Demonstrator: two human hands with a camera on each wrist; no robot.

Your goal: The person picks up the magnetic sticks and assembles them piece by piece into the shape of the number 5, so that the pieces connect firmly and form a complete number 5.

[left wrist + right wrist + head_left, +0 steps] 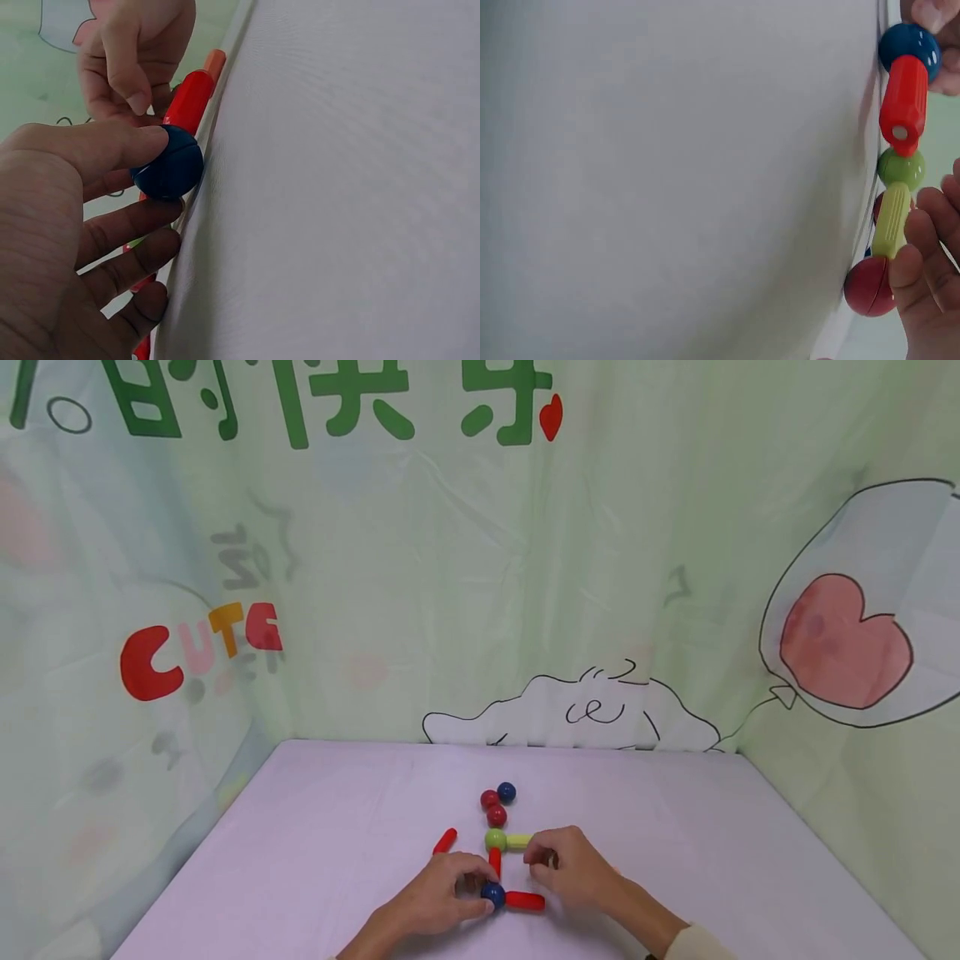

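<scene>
My left hand [442,893] pinches a blue ball [492,895] between thumb and fingers. A red rod [525,902] sticks out from that ball to the right, and another red rod [495,863] runs from it back to a green ball [496,840]. From the green ball a yellow-green rod [517,842] extends rightward to a red ball [868,286], hidden behind my right hand in the head view. My right hand [573,866] hovers beside that rod, fingers loosely bent; its thumb overlaps the red ball's edge in the right wrist view.
Two red balls [497,816] and a dark blue ball [507,792] lie behind the green ball. A loose red rod [446,841] lies beyond my left hand. An orange rod [216,64] shows past the red one. Printed curtains border the pale table [337,810].
</scene>
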